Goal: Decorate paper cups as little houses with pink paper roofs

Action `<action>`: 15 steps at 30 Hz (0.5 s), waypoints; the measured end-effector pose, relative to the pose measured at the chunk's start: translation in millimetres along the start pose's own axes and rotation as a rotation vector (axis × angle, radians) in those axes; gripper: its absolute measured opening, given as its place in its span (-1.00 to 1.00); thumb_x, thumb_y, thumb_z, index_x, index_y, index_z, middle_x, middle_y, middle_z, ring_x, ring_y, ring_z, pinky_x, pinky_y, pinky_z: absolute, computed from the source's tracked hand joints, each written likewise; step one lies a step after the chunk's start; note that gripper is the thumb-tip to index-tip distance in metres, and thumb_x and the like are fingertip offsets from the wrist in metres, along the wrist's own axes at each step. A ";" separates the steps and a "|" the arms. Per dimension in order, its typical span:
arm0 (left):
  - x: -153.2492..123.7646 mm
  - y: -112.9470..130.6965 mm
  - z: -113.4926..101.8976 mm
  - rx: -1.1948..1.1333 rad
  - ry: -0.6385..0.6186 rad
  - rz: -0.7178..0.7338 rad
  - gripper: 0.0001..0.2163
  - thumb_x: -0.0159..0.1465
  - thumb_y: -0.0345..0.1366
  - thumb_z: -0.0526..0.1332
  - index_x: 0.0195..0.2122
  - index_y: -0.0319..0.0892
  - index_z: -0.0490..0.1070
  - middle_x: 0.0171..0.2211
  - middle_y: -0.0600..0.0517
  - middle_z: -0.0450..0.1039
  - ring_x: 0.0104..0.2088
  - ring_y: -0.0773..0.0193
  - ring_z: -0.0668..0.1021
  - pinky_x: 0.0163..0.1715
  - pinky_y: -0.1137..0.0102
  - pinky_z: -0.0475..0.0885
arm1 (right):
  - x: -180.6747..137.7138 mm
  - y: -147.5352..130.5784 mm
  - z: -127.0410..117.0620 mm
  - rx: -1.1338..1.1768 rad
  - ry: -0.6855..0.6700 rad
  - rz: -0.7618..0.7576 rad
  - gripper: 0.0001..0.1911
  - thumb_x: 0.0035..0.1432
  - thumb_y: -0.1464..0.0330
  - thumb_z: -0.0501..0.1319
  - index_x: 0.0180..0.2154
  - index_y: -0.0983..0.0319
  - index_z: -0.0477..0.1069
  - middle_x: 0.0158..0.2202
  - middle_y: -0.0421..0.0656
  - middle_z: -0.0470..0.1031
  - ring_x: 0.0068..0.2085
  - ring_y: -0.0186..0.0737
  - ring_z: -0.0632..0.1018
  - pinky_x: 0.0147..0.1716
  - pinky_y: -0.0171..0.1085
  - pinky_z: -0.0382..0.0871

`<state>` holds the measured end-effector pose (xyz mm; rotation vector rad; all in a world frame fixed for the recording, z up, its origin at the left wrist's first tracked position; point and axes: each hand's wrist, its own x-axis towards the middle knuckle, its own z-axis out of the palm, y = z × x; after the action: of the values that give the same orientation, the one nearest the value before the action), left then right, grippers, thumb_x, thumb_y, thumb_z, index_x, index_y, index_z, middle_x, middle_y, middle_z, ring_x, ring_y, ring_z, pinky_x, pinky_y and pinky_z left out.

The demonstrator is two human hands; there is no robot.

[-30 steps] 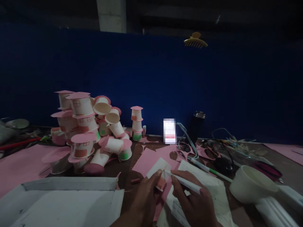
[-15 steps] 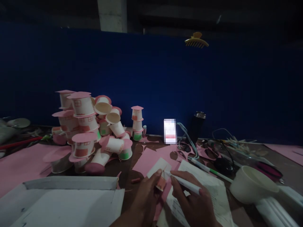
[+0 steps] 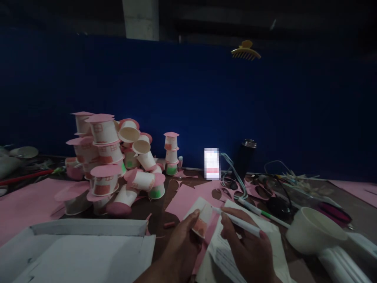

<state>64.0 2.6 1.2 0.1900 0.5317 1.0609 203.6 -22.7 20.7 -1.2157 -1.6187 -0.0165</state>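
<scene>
My left hand (image 3: 184, 239) is closed around a small white paper cup (image 3: 204, 214), tilted, with an orange-red drawn patch near its rim. In my right hand (image 3: 247, 243) is a white marker pen (image 3: 240, 223), its tip pointing left, close beside the cup; whether it touches cannot be made out. Under the right hand lies a printed paper sheet (image 3: 269, 232). Pink paper (image 3: 182, 202) with cut-out holes is spread behind the cup. A short red crayon-like stick (image 3: 169, 225) rests left of my left hand.
Stacked paper cups with pink paper roofs (image 3: 103, 131) stand at left, a small cup tower (image 3: 171, 153) beyond. A white box lid (image 3: 88, 251) fills the front left. At right are a white tub (image 3: 315, 230), green-banded marker (image 3: 265, 213), cables and dark bottle (image 3: 246, 157). A lit phone (image 3: 211, 164) stands behind.
The marker and my right hand have moved a little to the right, away from the cup's face. The cup has turned slightly in my left hand, showing more of its orange-red patch.
</scene>
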 end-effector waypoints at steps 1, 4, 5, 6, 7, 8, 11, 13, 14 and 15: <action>-0.4 0.1 0.7 0.003 -0.013 0.001 -0.78 0.19 -0.33 0.25 -0.19 -0.36 0.48 -0.28 -0.16 0.58 -0.20 0.10 0.59 -0.01 0.28 0.38 | -0.3 0.6 0.4 -0.001 -0.009 -0.004 -0.87 0.22 0.32 0.16 -0.23 0.18 0.45 -0.37 -0.19 0.58 -0.38 -0.25 0.63 -0.30 -0.34 0.51; -2.3 0.0 2.0 0.003 -0.036 -0.004 -0.77 0.19 -0.33 0.24 -0.18 -0.37 0.47 -0.22 -0.19 0.58 -0.15 0.07 0.59 0.00 0.27 0.39 | -2.5 1.7 0.8 0.002 -0.028 -0.017 -0.87 0.22 0.32 0.16 -0.21 0.17 0.45 -0.34 -0.18 0.57 -0.33 -0.24 0.63 -0.28 -0.33 0.51; -2.8 -0.2 2.1 -0.003 -0.041 -0.013 -0.77 0.19 -0.32 0.24 -0.18 -0.37 0.47 -0.22 -0.19 0.58 -0.14 0.06 0.58 -0.01 0.26 0.39 | -3.4 2.2 0.7 0.001 -0.030 -0.014 -0.86 0.22 0.32 0.16 -0.21 0.17 0.45 -0.32 -0.17 0.57 -0.32 -0.24 0.63 -0.29 -0.34 0.51; -3.2 -0.6 2.1 -0.008 -0.048 -0.026 -0.76 0.19 -0.32 0.24 -0.17 -0.37 0.47 -0.22 -0.20 0.58 -0.13 0.05 0.58 -0.01 0.26 0.39 | -4.2 2.7 0.6 0.003 -0.032 -0.010 -0.86 0.22 0.32 0.16 -0.20 0.17 0.45 -0.32 -0.17 0.57 -0.31 -0.23 0.63 -0.31 -0.34 0.52; -3.5 -0.9 2.0 -0.013 -0.052 -0.036 -0.75 0.20 -0.31 0.23 -0.17 -0.38 0.46 -0.22 -0.21 0.58 -0.13 0.04 0.58 -0.02 0.26 0.40 | -4.9 3.4 0.4 0.007 -0.033 -0.008 -0.86 0.22 0.32 0.16 -0.20 0.17 0.45 -0.31 -0.16 0.57 -0.30 -0.23 0.63 -0.32 -0.35 0.52; -3.8 -1.3 2.0 -0.015 -0.049 -0.044 -0.75 0.20 -0.31 0.23 -0.16 -0.39 0.46 -0.22 -0.22 0.58 -0.13 0.04 0.58 -0.03 0.25 0.41 | -5.4 4.0 0.4 0.014 -0.035 -0.008 -0.85 0.22 0.32 0.16 -0.19 0.17 0.45 -0.31 -0.16 0.57 -0.29 -0.22 0.63 -0.35 -0.35 0.52; -4.8 -2.2 2.5 -0.003 -0.057 -0.042 -0.73 0.19 -0.29 0.24 -0.16 -0.40 0.47 -0.25 -0.23 0.58 -0.15 0.03 0.59 -0.05 0.24 0.42 | -6.1 5.4 0.8 0.034 -0.046 -0.014 -0.84 0.22 0.33 0.16 -0.17 0.18 0.45 -0.28 -0.14 0.57 -0.32 -0.23 0.63 -0.43 -0.37 0.51; -5.6 -2.5 3.0 0.005 -0.071 -0.039 -0.73 0.18 -0.29 0.25 -0.18 -0.40 0.47 -0.27 -0.23 0.59 -0.16 0.02 0.59 -0.07 0.24 0.43 | -6.1 5.3 1.4 0.035 -0.056 -0.016 -0.84 0.23 0.34 0.15 -0.17 0.18 0.45 -0.28 -0.13 0.57 -0.36 -0.25 0.63 -0.47 -0.38 0.50; -5.7 -2.5 3.2 0.007 -0.070 -0.040 -0.73 0.17 -0.29 0.26 -0.18 -0.40 0.47 -0.27 -0.22 0.59 -0.16 0.02 0.59 -0.07 0.24 0.43 | -6.0 5.1 1.7 0.040 -0.056 -0.013 -0.84 0.22 0.34 0.15 -0.17 0.19 0.46 -0.27 -0.13 0.57 -0.38 -0.25 0.62 -0.49 -0.38 0.50; -5.8 -2.6 3.2 0.008 -0.065 -0.037 -0.74 0.17 -0.30 0.26 -0.18 -0.40 0.47 -0.28 -0.22 0.59 -0.16 0.02 0.60 -0.07 0.24 0.43 | -6.0 4.8 2.1 0.049 -0.054 -0.011 -0.84 0.22 0.34 0.15 -0.17 0.19 0.46 -0.27 -0.13 0.57 -0.39 -0.26 0.62 -0.49 -0.38 0.50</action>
<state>65.5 -3.4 4.7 0.2208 0.4792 1.0130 205.0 -23.4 12.9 -1.1790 -1.6636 0.0492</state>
